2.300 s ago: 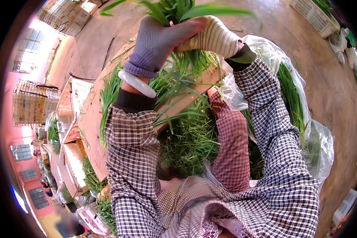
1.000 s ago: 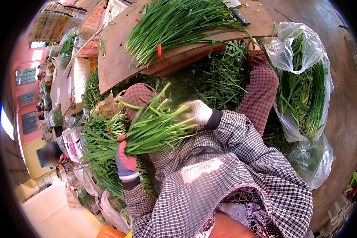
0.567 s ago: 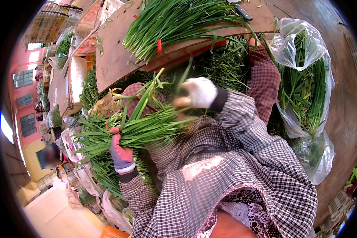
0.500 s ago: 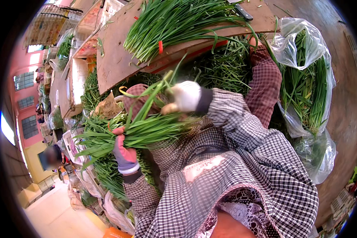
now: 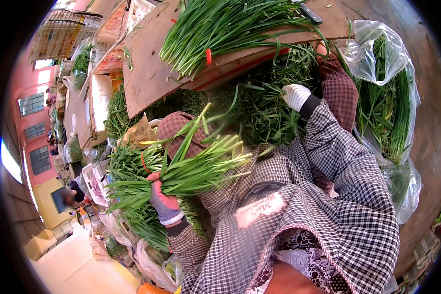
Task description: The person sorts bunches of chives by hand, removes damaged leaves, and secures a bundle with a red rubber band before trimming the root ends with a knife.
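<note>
Because L hand [image 5: 165, 202] clamps the bunch [image 5: 193, 175] by its leafy part, stalk ends [image 5: 237, 159] jut out free; R hand [image 5: 295, 97] is nr loose leaves [image 5: 267, 120], can't tell if gripping any.

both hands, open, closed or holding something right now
Left hand: closed, holding a bunch of long green leaves.
Right hand: over the loose greens; open or gripping, cannot be told.

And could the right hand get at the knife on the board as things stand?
Probably yes, by stretching: the knife's black handle lies uncovered, and only loose leaves seem to be between it and the right hand.
</note>
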`<state>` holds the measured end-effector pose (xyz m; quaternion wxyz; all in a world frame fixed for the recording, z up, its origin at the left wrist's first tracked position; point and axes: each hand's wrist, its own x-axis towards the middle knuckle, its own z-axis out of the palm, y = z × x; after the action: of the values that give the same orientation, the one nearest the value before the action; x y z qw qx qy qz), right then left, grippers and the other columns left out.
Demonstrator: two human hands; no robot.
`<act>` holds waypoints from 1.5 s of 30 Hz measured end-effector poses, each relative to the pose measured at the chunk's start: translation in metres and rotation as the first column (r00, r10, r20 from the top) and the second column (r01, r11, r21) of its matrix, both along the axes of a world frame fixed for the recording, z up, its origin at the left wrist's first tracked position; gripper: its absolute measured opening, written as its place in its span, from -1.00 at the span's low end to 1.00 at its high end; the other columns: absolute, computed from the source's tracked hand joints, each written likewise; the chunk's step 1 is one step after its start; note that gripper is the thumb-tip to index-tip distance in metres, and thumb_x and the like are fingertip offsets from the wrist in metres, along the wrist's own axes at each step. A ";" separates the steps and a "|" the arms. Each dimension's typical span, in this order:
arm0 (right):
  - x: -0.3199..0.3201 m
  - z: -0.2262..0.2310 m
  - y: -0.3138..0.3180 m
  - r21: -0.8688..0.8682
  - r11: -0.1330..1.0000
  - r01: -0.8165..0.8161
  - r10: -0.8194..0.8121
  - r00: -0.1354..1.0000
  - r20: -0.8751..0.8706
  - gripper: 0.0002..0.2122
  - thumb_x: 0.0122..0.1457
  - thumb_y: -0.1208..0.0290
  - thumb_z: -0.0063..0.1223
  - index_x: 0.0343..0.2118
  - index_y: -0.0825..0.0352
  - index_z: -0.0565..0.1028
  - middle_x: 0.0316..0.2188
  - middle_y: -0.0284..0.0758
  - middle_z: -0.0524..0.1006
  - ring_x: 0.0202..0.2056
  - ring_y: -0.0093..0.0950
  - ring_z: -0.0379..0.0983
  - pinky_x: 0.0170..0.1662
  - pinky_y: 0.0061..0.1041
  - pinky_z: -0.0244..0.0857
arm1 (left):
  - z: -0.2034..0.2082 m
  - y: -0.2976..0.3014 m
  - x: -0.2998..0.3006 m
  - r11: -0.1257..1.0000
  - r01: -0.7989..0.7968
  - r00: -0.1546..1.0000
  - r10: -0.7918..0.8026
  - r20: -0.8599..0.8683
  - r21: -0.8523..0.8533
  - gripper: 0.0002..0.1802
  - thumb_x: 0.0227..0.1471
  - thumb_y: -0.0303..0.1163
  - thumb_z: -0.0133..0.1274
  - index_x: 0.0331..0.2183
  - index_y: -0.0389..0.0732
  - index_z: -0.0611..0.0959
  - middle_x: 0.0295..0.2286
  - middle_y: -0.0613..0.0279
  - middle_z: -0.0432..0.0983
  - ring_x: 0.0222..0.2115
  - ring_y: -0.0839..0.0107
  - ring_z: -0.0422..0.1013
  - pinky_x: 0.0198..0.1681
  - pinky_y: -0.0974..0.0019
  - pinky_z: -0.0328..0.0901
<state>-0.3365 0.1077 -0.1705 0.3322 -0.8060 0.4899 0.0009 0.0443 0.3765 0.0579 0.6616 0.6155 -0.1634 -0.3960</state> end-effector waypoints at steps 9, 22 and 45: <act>0.160 0.126 0.052 0.143 0.964 -0.224 0.083 0.766 0.638 -0.56 0.01 0.10 0.20 -0.16 0.38 0.55 -0.40 -0.01 0.58 -0.36 -0.29 0.56 -0.21 -0.35 0.41 | 0.004 -0.012 -0.011 0.999 -0.028 0.997 0.029 0.067 -0.017 -0.73 0.01 -0.57 -0.15 -0.18 -0.20 0.45 -0.25 0.33 0.41 -0.19 0.44 0.37 0.01 0.28 0.29; 0.092 0.145 0.053 0.527 0.834 -0.166 -0.336 0.604 0.722 -0.65 0.13 0.19 0.07 -0.23 0.43 0.58 -0.47 -0.21 0.62 -0.45 -0.53 0.56 -0.32 -0.50 0.45 | -0.008 -0.010 0.000 0.998 -0.043 0.992 0.037 0.119 0.050 -0.78 0.03 -0.53 -0.15 -0.24 -0.23 0.51 -0.25 0.24 0.45 -0.23 0.40 0.41 -0.05 0.29 0.32; 0.134 0.113 0.053 0.411 0.894 -0.179 -0.209 0.645 0.735 -0.78 -0.03 0.34 0.23 -0.39 0.40 0.63 -0.62 -0.34 0.57 -0.56 -0.63 0.45 -0.42 -0.60 0.37 | -0.024 -0.003 0.010 1.000 0.014 0.993 -0.014 -0.119 -0.002 -0.74 0.05 -0.47 -0.18 -0.19 -0.20 0.49 -0.25 0.26 0.45 -0.21 0.43 0.39 -0.02 0.31 0.28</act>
<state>-0.2020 0.1603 -0.0578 0.6833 -0.6266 0.2965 -0.2290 0.0539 0.3738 0.0338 0.6675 0.5893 -0.1284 -0.4367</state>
